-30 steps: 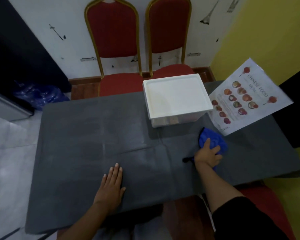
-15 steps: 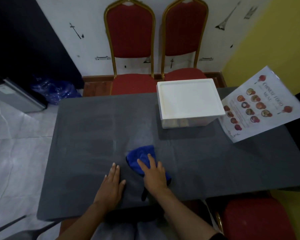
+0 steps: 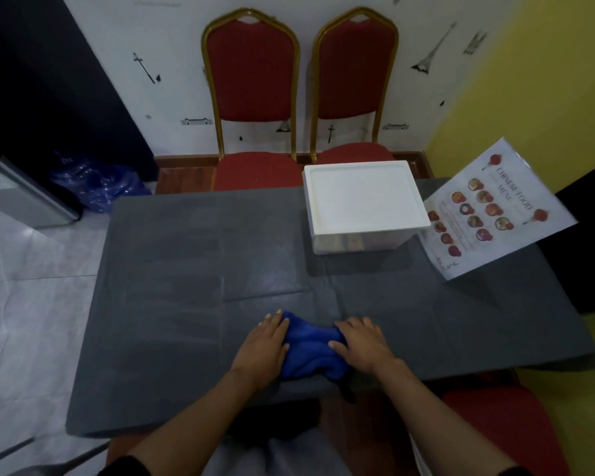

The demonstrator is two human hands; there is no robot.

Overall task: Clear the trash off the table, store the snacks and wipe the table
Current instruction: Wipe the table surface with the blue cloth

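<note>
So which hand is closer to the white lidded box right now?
Right. The right hand rests on the blue cloth almost straight below the white lidded box; the left hand sits further left.

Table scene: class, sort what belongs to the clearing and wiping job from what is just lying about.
Job: blue cloth, left hand, right hand, grey table, lidded box.
Lying about: menu sheet, red chairs, blue bag.

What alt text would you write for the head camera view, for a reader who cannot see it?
Both hands, left hand and right hand, press a blue cloth near the front edge of a grey table. Behind stand a lidded white box, a laminated food menu and two red chairs.
</note>
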